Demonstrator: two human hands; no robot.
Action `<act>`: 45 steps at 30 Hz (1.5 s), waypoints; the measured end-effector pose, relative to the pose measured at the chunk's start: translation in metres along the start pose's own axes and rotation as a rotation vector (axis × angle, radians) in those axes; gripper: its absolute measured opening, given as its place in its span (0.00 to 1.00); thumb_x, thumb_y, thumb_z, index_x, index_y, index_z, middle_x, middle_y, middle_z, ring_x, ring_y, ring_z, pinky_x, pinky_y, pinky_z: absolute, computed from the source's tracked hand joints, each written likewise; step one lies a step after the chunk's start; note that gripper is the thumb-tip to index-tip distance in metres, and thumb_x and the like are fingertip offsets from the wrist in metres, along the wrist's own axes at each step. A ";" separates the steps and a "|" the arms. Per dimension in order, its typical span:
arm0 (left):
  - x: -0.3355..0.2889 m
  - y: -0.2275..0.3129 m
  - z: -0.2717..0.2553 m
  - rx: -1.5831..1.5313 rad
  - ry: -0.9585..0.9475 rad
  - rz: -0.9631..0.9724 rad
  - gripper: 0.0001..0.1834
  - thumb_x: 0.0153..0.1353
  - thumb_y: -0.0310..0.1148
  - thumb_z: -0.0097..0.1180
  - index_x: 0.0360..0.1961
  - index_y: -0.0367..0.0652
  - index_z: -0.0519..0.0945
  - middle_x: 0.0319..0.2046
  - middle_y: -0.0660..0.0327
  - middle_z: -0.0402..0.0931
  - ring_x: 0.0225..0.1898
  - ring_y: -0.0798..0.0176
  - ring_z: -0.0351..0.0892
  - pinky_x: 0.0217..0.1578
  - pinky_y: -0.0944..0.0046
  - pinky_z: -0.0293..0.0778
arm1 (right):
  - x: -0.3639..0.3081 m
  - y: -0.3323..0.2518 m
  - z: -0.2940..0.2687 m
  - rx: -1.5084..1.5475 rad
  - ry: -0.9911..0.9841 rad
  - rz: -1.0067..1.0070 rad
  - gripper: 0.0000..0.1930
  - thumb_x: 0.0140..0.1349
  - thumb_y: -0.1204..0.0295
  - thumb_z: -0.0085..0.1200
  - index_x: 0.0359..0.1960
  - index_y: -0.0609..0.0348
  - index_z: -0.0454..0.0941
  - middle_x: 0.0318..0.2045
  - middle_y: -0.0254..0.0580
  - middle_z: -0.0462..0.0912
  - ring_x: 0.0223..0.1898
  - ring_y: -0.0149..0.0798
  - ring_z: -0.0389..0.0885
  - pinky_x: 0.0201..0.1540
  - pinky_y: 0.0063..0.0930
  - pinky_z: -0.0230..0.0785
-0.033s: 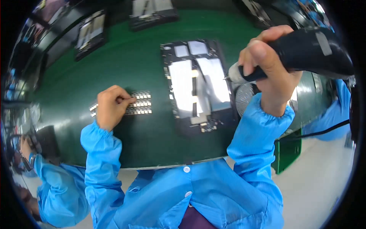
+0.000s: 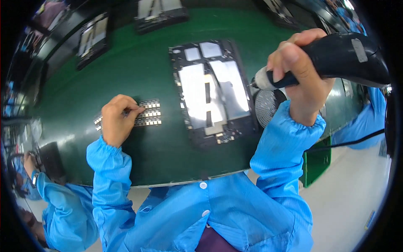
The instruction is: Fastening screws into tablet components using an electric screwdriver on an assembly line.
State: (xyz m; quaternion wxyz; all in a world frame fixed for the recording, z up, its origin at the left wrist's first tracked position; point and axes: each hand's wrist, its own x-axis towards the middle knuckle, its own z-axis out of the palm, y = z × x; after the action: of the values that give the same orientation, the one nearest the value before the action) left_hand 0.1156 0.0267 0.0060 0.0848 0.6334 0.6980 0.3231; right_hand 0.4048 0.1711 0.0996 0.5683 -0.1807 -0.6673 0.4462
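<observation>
My right hand [image 2: 308,69] is wrapped round a black electric screwdriver [image 2: 346,56] with a pale nose. Its thin tip points left, just beside the right edge of an opened tablet-like device [image 2: 245,122]. Silvery panels and small circuit parts show in the device, which lies on the green table. On the left, my left hand [image 2: 119,117] pinches with thumb and forefinger over rows of small dark-and-light pieces [image 2: 152,112]. Whatever may be between those fingertips is too small to make out.
A round ridged dish [image 2: 265,110] stands between the device and my right sleeve. More opened devices [image 2: 161,19] lie along the far side of the green table [image 2: 138,63]. At the left sits another person's blue sleeve [image 2: 67,214]. A green bin [image 2: 317,166] is below the table's right edge.
The table and its things have shifted slightly left in view. My right hand with the screwdriver keeps nearly the same place in view; my left hand stays over the small pieces.
</observation>
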 end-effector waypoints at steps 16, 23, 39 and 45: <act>0.002 0.037 0.067 -0.714 0.056 -0.399 0.11 0.56 0.24 0.57 0.41 0.32 0.76 0.27 0.60 0.77 0.27 0.71 0.76 0.27 0.74 0.73 | -0.037 0.042 -0.073 -0.019 0.393 0.082 0.12 0.45 0.78 0.66 0.30 0.62 0.75 0.17 0.36 0.76 0.16 0.29 0.75 0.20 0.18 0.67; 0.002 0.036 0.068 -0.745 0.074 -0.417 0.12 0.56 0.24 0.57 0.41 0.33 0.75 0.29 0.60 0.77 0.29 0.71 0.76 0.28 0.74 0.73 | -0.038 0.048 -0.077 -0.046 0.379 0.102 0.13 0.44 0.77 0.67 0.30 0.62 0.75 0.18 0.36 0.76 0.15 0.29 0.75 0.19 0.18 0.67; 0.003 0.040 0.048 -1.478 -0.234 -0.710 0.23 0.65 0.42 0.42 0.52 0.34 0.69 0.48 0.50 0.72 0.46 0.59 0.74 0.46 0.61 0.72 | -0.040 0.040 -0.063 -0.035 0.396 0.182 0.13 0.45 0.80 0.63 0.32 0.59 0.73 0.17 0.35 0.73 0.15 0.30 0.72 0.20 0.22 0.63; -0.003 0.032 0.046 -1.499 -0.236 -0.694 0.23 0.65 0.42 0.43 0.52 0.33 0.69 0.48 0.50 0.72 0.44 0.60 0.75 0.46 0.61 0.72 | -0.038 0.038 -0.058 -0.064 0.401 0.196 0.12 0.46 0.82 0.61 0.31 0.59 0.71 0.17 0.37 0.73 0.16 0.32 0.72 0.22 0.25 0.65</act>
State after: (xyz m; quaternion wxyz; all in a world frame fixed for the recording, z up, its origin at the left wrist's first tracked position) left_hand 0.1670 0.0391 -0.0122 0.6512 0.1878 0.4399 0.5892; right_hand 0.4587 0.1857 0.0437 0.6375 -0.3478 -0.5338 0.4332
